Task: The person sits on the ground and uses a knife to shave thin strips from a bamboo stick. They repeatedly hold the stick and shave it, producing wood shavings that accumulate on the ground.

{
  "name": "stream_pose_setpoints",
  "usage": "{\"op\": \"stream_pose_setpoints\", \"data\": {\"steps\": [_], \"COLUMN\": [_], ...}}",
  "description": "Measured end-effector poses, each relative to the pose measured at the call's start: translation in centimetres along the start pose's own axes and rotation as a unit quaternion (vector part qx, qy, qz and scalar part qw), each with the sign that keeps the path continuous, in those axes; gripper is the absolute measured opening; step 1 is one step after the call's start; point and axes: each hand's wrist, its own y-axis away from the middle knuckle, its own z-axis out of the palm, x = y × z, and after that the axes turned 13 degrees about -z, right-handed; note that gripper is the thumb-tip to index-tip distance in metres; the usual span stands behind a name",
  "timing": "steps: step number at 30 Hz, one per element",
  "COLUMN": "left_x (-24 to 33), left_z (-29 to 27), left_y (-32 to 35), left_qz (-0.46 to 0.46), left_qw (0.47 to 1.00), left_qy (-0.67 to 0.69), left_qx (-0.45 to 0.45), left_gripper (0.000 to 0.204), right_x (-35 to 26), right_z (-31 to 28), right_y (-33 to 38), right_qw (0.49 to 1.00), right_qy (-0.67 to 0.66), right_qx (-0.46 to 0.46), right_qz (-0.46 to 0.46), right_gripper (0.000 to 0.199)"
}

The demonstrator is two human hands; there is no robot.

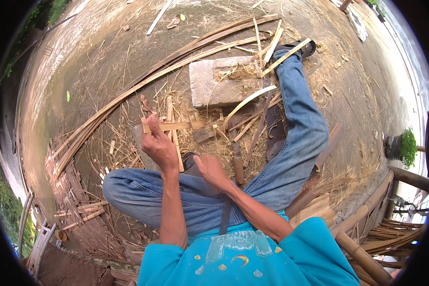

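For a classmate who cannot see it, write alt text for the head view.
Seated on bare ground in jeans, a person lifts the left hand holding a short bamboo strip, with the right hand open beside it. Ahead lie a flat stone block, long bamboo strips and shavings.

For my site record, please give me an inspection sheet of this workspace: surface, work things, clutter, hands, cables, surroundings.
Surface: bare earth ground, covered with shavings.
Work things: short bamboo pieces held up; stone block ahead; long bamboo strips curving across the ground.
Clutter: offcuts and fibres around the legs; knife lying on the ground; woven mat at left.
Hands: left hand grips the bamboo pieces; right hand is open beside it, holding nothing.
Cables: nothing seen.
Surroundings: bamboo poles at right, potted plant, grass at left edge.
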Motion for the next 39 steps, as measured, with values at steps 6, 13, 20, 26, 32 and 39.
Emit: {"op": "stream_pose_setpoints", "data": {"steps": [6,13,20,26,32,39], "left_x": [-0.1,-0.7,-1.3,0.2,-2.0,-2.6], "left_z": [-0.6,-1.4,-1.5,-1.3,-3.8,-3.9], "left_y": [0.2,-0.9,-1.6,-1.1,-1.9,-2.3], "left_qz": [-0.014,-0.077,-0.072,-0.076,-0.143,-0.152], "left_qw": [1.0,0.997,0.997,0.994,0.963,0.952], "left_qy": [-0.007,0.025,0.036,0.056,0.174,0.199], "left_qx": [0.002,-0.013,-0.018,-0.063,-0.148,-0.177], "left_gripper": [0.04,0.045,0.044,0.032,0.024,0.02], "right_x": [-4.8,1.1,4.7,7.6,3.4,-5.0], "right_z": [-0.7,-1.3,-1.9,-2.0,-3.9,-3.8], "right_y": [1.7,0.9,0.1,0.9,1.2,2.1], "right_qw": [0.996,0.998,0.998,0.997,0.985,0.994], "right_qy": [0.0,0.037,0.002,0.044,-0.043,0.031], "right_qx": [0.05,0.018,-0.007,0.001,-0.024,0.003], "right_qz": [-0.068,-0.037,0.067,0.069,0.164,-0.105], "right_gripper": [0.052,0.05,0.055,0.054,0.045,0.038]}}
